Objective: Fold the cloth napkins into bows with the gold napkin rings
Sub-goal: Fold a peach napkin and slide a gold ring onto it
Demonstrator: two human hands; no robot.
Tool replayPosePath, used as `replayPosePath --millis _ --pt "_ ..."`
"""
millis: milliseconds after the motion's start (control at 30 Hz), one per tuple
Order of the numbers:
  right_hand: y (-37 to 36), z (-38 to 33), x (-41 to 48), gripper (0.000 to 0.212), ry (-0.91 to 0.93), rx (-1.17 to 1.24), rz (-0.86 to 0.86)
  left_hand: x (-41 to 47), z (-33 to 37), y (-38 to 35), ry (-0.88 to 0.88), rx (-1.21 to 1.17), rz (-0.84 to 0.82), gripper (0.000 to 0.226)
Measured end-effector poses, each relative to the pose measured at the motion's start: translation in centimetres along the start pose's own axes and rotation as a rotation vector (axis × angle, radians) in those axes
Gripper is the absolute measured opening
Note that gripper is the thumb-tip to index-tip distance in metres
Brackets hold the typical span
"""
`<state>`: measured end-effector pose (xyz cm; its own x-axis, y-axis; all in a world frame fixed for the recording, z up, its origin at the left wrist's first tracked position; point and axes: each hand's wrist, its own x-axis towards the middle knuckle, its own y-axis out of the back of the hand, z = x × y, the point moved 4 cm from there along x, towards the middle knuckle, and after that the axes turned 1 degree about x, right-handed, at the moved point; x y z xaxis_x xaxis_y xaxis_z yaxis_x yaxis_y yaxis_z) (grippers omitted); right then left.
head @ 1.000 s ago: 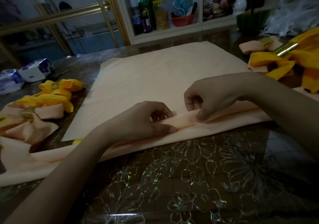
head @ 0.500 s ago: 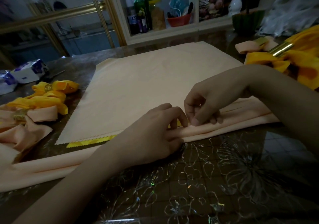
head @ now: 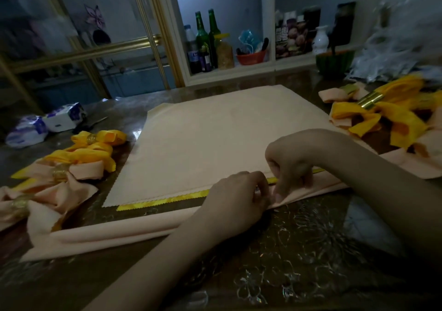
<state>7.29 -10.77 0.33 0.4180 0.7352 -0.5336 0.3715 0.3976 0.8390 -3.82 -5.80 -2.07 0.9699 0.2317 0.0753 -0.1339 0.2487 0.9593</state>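
Observation:
A long folded peach napkin strip (head: pixel 114 234) runs across the table in front of me. My left hand (head: pixel 236 198) and my right hand (head: pixel 289 164) both pinch its middle with curled fingers, close together. Behind the strip lies a flat peach napkin (head: pixel 227 138), with the edge of a yellow napkin (head: pixel 167 200) showing from under it. Finished peach and yellow bows (head: pixel 79 162) with gold napkin rings (head: pixel 59 173) lie at the left. More bows (head: pixel 382 116) with a gold ring (head: pixel 370 100) lie at the right.
The table (head: pixel 299 251) has a clear cover with a flower pattern. Tissue packs (head: pixel 47 124) sit at the far left. A shelf with green bottles (head: pixel 207 37) and a red bowl (head: pixel 251 58) stands behind. A green pot (head: pixel 334 63) is at the back right.
Both hands slid the folded strip toward me, away from the flat napkin, uncovering the yellow edge. They moved closer together and still pinch the fold.

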Motion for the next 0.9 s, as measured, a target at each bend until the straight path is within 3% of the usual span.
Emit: replayPosePath --millis 100,233,333,533,667,767,900 --pt "0.1 0.2 -0.7 0.055 -0.088 -0.202 0.090 0.1 -0.1 0.0 0.030 -0.085 0.023 0.006" --pt "-2.0 2.5 -2.0 0.070 -0.120 -0.130 0.237 0.7 0.4 -0.2 0.073 -0.208 0.030 0.017" --pt "-3.2 4.6 -3.3 0.065 -0.167 -0.041 0.367 1.2 0.4 -0.5 0.164 -0.287 -0.025 0.033" --pt "-3.0 8.8 -5.6 0.057 -0.288 -0.022 0.326 1.1 1.5 -0.4 0.286 -0.297 -0.036 0.030" --pt "-2.3 9.7 -6.9 0.048 -0.287 -0.101 0.385 1.6 2.3 -0.4 0.310 -0.135 -0.042 0.031" --pt "-1.5 8.8 -8.3 0.044 -0.235 -0.145 0.450 2.4 1.8 -0.5 0.351 -0.133 -0.134 0.034" --pt "-1.7 5.1 -10.7 0.038 -0.036 0.052 0.453 2.4 1.5 -0.4 0.358 -0.174 -0.205 0.065"
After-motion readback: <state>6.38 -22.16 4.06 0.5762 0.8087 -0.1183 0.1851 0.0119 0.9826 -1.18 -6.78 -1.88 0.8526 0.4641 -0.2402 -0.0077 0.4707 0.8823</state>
